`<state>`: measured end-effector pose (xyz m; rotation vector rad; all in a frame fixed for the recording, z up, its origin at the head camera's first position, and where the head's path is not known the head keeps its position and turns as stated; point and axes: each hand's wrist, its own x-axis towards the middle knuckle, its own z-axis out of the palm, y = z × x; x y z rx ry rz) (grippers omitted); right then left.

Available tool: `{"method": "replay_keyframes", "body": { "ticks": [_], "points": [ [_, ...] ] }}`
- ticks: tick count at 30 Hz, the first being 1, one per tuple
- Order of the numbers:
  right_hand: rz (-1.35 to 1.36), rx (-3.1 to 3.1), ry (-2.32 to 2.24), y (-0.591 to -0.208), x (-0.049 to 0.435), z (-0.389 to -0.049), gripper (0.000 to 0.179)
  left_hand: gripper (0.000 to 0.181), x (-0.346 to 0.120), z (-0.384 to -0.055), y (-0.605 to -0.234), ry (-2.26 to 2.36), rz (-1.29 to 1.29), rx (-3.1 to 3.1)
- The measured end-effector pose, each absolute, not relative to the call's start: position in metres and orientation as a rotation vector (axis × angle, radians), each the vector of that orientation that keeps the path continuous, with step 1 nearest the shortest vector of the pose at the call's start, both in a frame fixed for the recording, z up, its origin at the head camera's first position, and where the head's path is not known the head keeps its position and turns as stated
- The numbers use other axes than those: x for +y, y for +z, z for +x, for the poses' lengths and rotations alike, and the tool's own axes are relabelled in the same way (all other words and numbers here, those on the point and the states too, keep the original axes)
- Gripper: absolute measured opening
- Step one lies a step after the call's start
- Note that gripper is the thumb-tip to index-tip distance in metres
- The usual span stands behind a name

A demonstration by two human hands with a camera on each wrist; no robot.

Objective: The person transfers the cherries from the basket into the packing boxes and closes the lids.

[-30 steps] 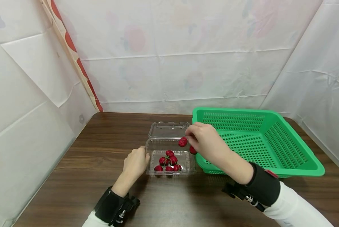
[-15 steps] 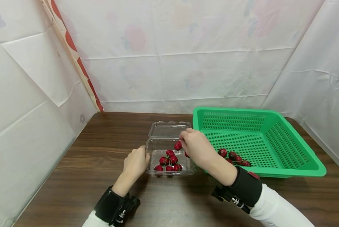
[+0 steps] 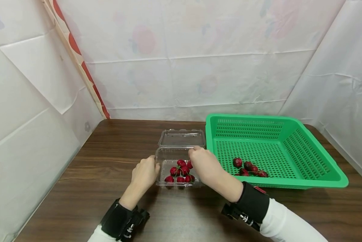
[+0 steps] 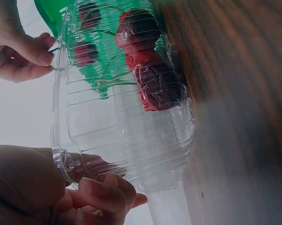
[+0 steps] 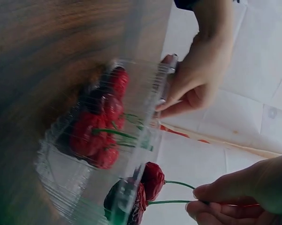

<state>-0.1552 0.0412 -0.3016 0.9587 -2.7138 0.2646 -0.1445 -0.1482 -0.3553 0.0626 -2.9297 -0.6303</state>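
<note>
My left hand grips the left wall of a clear plastic clamshell box, thumb on one side and fingers on the other. Several red cherries with green stems lie in the box. My right hand is over the right part of the box. In the right wrist view, its thumb and fingers pinch the green stems of two dark red cherries. Those cherries hang at the box's rim, partly behind its clear wall. The head view shows only one of them beside the fingers.
A green plastic basket stands right of the box, with several cherries near its front wall. The box's open lid lies behind it on the dark wooden table. White sheets surround the table at the back and sides.
My right hand has moved left and down from beside the basket to over the box, carrying the cherries by their stems. Cherries in the basket have come into view. My left hand has stayed put.
</note>
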Motion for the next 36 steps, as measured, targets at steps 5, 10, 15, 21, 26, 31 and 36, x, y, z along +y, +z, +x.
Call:
{"method": "replay_keyframes", "body": {
  "ticks": [5, 10, 15, 21, 26, 31, 36],
  "points": [
    [0.957, -2.768, 0.196, -0.308, 0.037, -0.154, 0.014, 0.030, -0.148, -0.144, -0.355, -0.633, 0.066, -2.933],
    [0.929, -2.790, 0.183, -0.315, 0.034, -0.154, 0.008, 0.030, -0.148, -0.144, -0.355, -0.633, 0.063, -2.934],
    [0.938, -2.752, 0.118, -0.321, 0.032, -0.153, 0.014, 0.028, -0.148, -0.144, -0.355, -0.633, 0.055, -2.928],
    [0.951, -2.722, 0.080, -0.328, 0.030, -0.154, 0.023, 0.029, -0.148, -0.144, -0.355, -0.640, 0.057, -2.932],
    [0.947, -2.721, 0.071, -0.331, 0.030, -0.154, 0.025, 0.030, -0.148, -0.144, -0.355, -0.640, 0.058, -2.933],
    [0.933, -2.727, 0.056, -0.332, 0.029, -0.154, 0.024, 0.030, -0.148, -0.144, -0.355, -0.642, 0.060, -2.935],
    [0.933, -2.716, 0.052, -0.333, 0.029, -0.153, 0.023, 0.031, -0.148, -0.144, -0.355, -0.636, 0.061, -2.934]
  ]
}}
